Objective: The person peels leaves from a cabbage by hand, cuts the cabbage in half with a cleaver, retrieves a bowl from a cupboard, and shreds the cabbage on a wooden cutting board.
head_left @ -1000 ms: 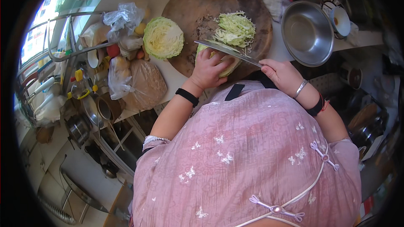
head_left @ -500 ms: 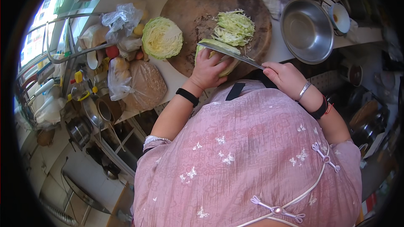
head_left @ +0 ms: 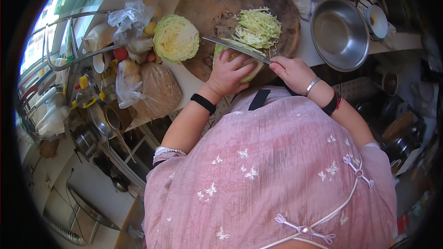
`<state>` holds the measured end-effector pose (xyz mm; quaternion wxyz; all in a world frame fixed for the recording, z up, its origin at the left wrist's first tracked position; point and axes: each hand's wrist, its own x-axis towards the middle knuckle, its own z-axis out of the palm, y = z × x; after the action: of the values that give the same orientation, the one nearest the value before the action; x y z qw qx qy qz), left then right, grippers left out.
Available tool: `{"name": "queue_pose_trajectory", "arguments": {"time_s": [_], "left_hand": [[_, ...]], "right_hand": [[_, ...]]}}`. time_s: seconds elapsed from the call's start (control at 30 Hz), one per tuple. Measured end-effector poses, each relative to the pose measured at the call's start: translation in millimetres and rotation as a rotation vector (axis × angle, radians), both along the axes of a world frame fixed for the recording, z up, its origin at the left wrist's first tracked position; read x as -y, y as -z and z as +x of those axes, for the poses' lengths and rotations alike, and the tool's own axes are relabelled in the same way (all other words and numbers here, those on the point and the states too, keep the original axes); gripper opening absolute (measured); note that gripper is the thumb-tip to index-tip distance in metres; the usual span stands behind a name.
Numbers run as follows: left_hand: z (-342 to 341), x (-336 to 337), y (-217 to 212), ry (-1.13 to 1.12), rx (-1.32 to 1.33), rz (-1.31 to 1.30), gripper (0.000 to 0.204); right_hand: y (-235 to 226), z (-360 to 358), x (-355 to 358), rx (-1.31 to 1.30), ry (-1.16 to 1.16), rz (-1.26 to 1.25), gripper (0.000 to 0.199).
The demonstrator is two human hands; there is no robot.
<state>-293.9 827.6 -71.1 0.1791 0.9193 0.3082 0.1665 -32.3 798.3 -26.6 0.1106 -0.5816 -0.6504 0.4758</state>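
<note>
Our left hand (head_left: 229, 74) lies over a cabbage piece (head_left: 254, 75), its fingers spread and bent to hold it near the board's lower edge. Our right hand (head_left: 295, 74) is closed round the handle of a knife (head_left: 230, 46), whose blade slants up to the left, along the piece's far side. Just beyond the blade, shredded cabbage (head_left: 258, 27) sits heaped on the round wooden board (head_left: 203, 9). A cut cabbage half (head_left: 176, 38) rests at the board's left edge, pale face up. On the worktop (head_left: 185, 83), we have a brownish bagged bundle (head_left: 159, 90) farther left and a metal bowl (head_left: 322, 48) to the right of the board.
</note>
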Motion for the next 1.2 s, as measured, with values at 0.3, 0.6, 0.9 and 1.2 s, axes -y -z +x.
{"name": "queue_pose_trajectory", "arguments": {"time_s": [0.3, 0.6, 0.9, 1.2], "left_hand": [[0.8, -2.5, -0.6, 0.003, 0.005, -0.021, 0.067], [-2.1, -1.1, 0.1, 0.017, 0.019, -0.030, 0.068], [-2.8, 1.0, 1.2, 0.012, 0.050, 0.005, 0.065], [-6.1, 6.5, 8.7, -0.039, 0.086, 0.048, 0.065]], "right_hand": [[9.8, 9.0, 6.1, 0.017, 0.012, -0.073, 0.037], [32.6, 5.4, 1.3, -0.005, 0.026, -0.065, 0.039], [35.2, 31.4, -18.4, -0.065, 0.030, 0.008, 0.037], [-64.3, 31.4, 14.3, -0.026, -0.024, -0.022, 0.038]]}}
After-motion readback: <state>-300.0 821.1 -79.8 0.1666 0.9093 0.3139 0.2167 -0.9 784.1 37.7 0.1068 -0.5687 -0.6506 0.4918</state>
